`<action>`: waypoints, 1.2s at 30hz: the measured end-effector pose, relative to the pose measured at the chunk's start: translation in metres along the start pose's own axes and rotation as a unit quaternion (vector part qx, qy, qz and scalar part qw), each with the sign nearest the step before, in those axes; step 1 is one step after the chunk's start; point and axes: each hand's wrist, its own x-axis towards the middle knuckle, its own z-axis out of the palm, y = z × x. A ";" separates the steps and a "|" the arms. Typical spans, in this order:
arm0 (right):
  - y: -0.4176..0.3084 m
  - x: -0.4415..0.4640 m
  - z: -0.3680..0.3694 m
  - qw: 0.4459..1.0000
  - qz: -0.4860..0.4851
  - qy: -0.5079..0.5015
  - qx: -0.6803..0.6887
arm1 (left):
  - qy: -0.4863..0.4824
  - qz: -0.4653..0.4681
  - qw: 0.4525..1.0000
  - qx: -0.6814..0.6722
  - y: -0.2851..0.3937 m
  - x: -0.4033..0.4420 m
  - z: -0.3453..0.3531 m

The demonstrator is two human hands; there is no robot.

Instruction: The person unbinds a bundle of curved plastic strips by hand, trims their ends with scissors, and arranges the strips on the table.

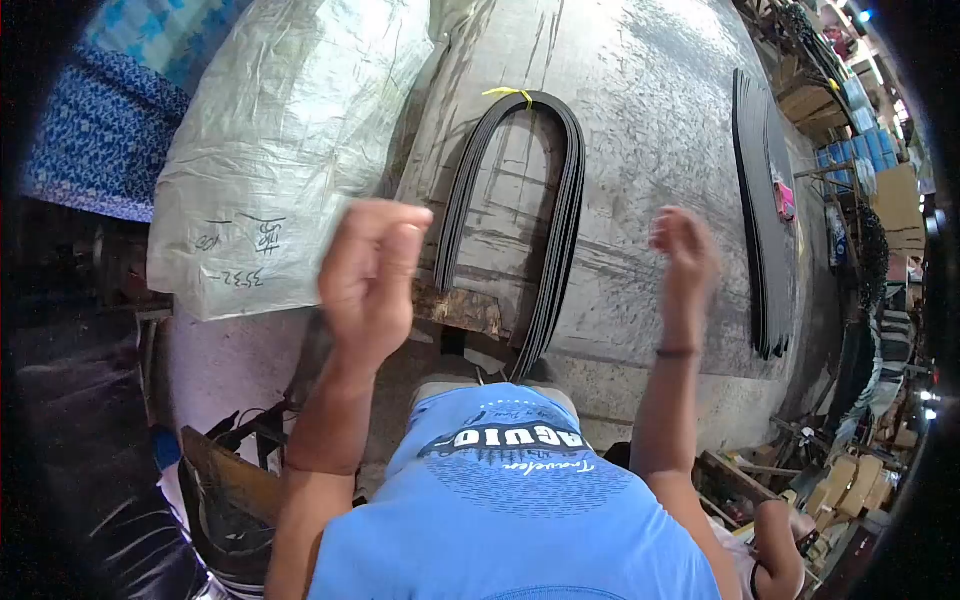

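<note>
Black strips (566, 220) lie as a bundle on the grey table (640, 130), bent into a U with the curve away from the person and the 2 legs pointing back toward the body. A yellow tie (525, 94) goes round the bundle at the top of the curve. The left leg ends by a worn wood block (460, 312); the right leg runs further, close to the blue shirt (510, 480).

The left hand (375, 270) is raised in front of the left leg, narrow, its thumb against the curled fingers; whether anything thin is pinched inside, I cannot tell. The right hand (686, 255) is up over the table, between the bundle and a second stack of black strips (762, 220). It is blurred, fingers bent inward, and I cannot tell how tightly they close or if they hold something. A dark band (677, 352) circles the right wrist.

A pink item (784, 200) rests on the second stack. To the left is a big white sack (290, 130) with handwriting, and beyond it blue patterned cloth (95, 130). Another person's arm (778, 545) shows at lower right
</note>
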 end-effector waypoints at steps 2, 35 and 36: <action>0.116 0.016 0.027 0.994 0.046 -0.060 -0.084 | -0.030 -0.124 0.991 0.044 -0.035 -0.034 0.002; 0.198 0.046 0.080 0.941 0.044 -0.212 -0.260 | -0.099 -0.172 0.971 0.131 -0.077 -0.099 0.011; 0.195 0.047 0.083 0.932 -0.012 -0.223 -0.286 | -0.099 -0.172 0.971 0.132 -0.077 -0.099 0.011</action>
